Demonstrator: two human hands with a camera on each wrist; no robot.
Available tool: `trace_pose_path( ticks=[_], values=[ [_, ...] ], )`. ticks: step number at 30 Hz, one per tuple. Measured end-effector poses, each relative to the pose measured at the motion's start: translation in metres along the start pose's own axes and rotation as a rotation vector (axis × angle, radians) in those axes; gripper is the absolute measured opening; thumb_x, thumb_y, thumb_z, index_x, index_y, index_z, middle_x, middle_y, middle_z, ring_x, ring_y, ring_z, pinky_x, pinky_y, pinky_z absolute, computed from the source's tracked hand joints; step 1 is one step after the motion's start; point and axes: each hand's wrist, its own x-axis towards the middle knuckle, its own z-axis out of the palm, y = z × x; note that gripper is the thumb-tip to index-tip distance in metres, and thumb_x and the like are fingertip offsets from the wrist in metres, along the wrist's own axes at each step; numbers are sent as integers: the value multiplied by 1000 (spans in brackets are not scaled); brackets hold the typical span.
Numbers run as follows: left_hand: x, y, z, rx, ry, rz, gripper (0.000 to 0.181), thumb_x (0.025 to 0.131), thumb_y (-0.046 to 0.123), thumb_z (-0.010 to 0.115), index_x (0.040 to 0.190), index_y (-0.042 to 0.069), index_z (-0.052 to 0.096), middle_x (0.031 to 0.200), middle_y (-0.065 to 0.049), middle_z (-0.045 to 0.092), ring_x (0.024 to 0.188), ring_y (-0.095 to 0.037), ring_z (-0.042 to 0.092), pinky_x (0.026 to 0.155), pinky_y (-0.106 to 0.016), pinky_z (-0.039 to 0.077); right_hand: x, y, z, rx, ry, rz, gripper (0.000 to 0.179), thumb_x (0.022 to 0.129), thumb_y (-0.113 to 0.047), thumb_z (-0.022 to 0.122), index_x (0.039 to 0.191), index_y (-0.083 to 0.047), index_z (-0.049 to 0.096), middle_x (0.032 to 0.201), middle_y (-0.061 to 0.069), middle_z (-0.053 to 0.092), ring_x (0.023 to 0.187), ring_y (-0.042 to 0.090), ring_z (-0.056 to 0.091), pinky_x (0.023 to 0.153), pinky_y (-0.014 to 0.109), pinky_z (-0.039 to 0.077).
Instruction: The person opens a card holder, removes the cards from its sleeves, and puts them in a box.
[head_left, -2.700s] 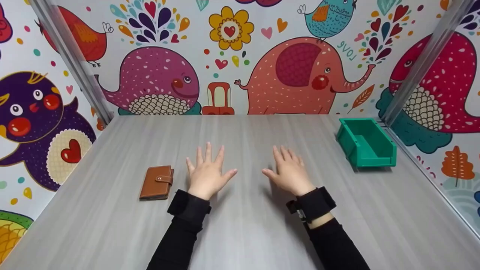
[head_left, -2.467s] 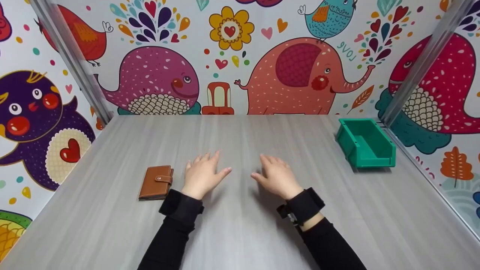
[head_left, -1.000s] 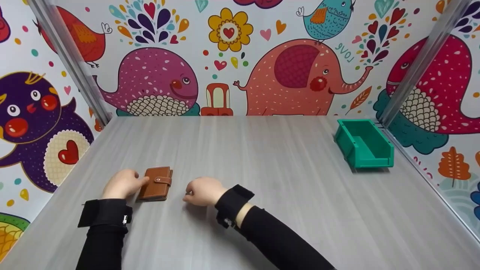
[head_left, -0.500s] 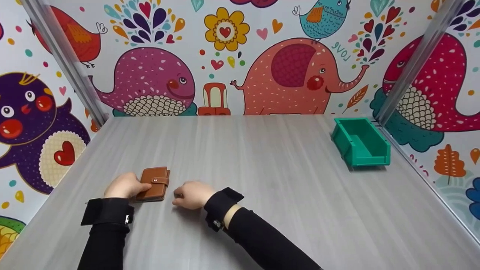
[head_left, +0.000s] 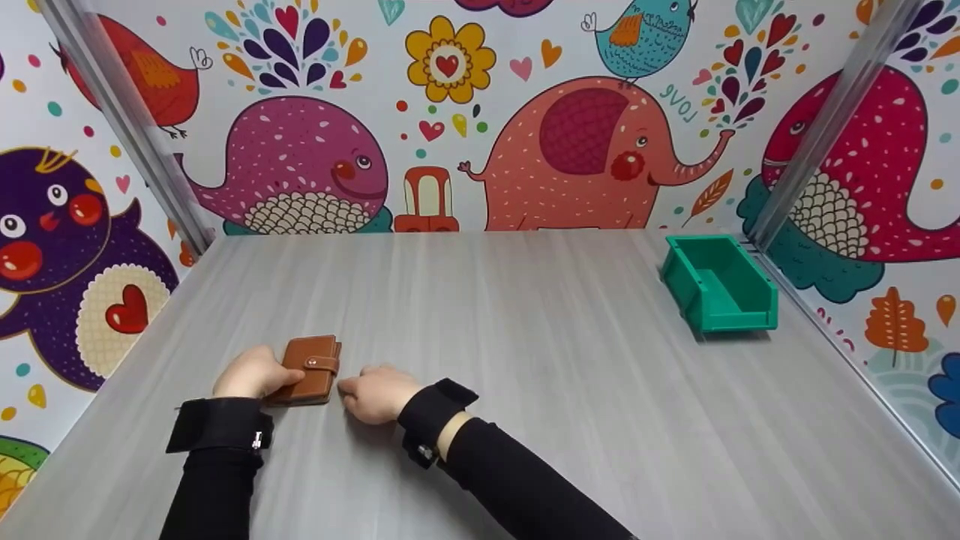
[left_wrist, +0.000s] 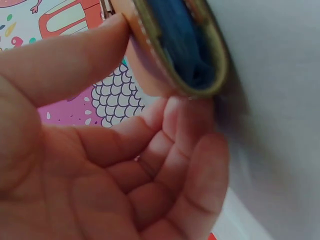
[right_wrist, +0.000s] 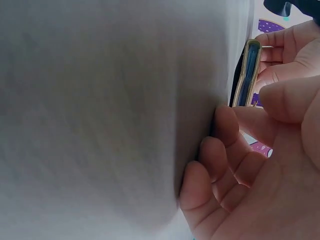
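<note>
A brown leather wallet (head_left: 310, 349) with a snapped strap lies on the table, left of the middle in the head view. My left hand (head_left: 253, 373) grips it at its left edge, thumb on the top cover. In the left wrist view the fingers (left_wrist: 192, 112) are curled at the lower edge of the wallet (left_wrist: 150, 70), which shows bluish inner leaves. My right hand (head_left: 380, 394) is close beside the strap side, fingers loosely bent and holding nothing. Its fingertips (right_wrist: 192, 187) rest right at the table surface in the right wrist view, thumb apart from them.
A green open-fronted plastic bin (head_left: 739, 321) stands at the back right of the pale wood-grain table (head_left: 510, 315). Cartoon-printed walls (head_left: 517, 127) with metal corner posts enclose the table at the back and both sides.
Both hands were spread over the middle at first. The left has gone to the wallet's left side and taken hold of it; the right has moved left to the wallet's strap side.
</note>
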Motion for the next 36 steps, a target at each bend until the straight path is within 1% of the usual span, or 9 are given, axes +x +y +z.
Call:
trace_pose_path(
  ticks=[3,9,15,21,24,27,31,34,36],
  values=[
    [0,0,1,-12,-2,-3,39,88,22,69,95,-15,56,80,-14,55,71,-27,51,67,-39,44,0,0,1,8,-2,0,33,103,-28,46,133,-24,60,123,2,65,116,15,57,95,26,42],
    [1,2,2,-36,-32,-19,42,89,22,68,99,-17,55,81,-14,52,72,-27,49,67,-38,43,0,0,2,40,3,30,40,103,-30,47,141,-28,55,127,1,62,118,16,55,96,27,42],
    [2,-2,3,-105,-51,-33,40,88,20,69,97,-16,53,79,-12,48,71,-25,48,62,-33,41,-1,-2,4,44,-4,51,44,102,-32,47,146,-32,50,126,3,60,115,18,54,92,29,44],
    [3,-5,3,-178,-86,-25,42,91,22,66,97,-18,54,78,-11,50,67,-22,49,59,-29,42,0,0,6,50,-2,55,45,103,-31,46,148,-29,48,128,2,59,118,17,53,94,27,43],
    [1,-5,4,-199,-85,-23,38,92,23,64,90,-14,55,73,-9,49,62,-19,48,56,-28,41,0,1,6,49,0,46,45,103,-31,46,147,-29,48,126,2,60,117,17,54,93,27,43],
    [-1,-4,5,-218,-68,-15,33,93,22,63,84,-9,55,67,-5,47,55,-16,46,52,-26,39,-1,2,6,43,-1,34,44,102,-30,47,147,-29,49,121,1,60,112,16,54,90,26,43],
    [-5,2,6,-224,-31,8,34,94,21,61,90,-12,56,72,-8,52,59,-18,50,54,-28,41,-1,6,5,62,12,1,38,103,-28,47,140,-25,57,114,1,62,108,16,55,89,26,43],
    [-7,8,6,-210,-3,21,37,96,22,60,95,-15,57,78,-13,56,67,-22,53,58,-30,43,0,11,5,105,48,-52,28,103,-26,48,123,-18,66,109,0,65,106,14,57,91,25,42],
    [-9,11,7,-196,19,27,38,96,23,60,96,-15,56,80,-14,56,70,-25,53,60,-31,42,0,14,5,151,69,-89,24,103,-25,49,111,-13,68,102,0,67,100,13,59,89,24,43]
  ],
)
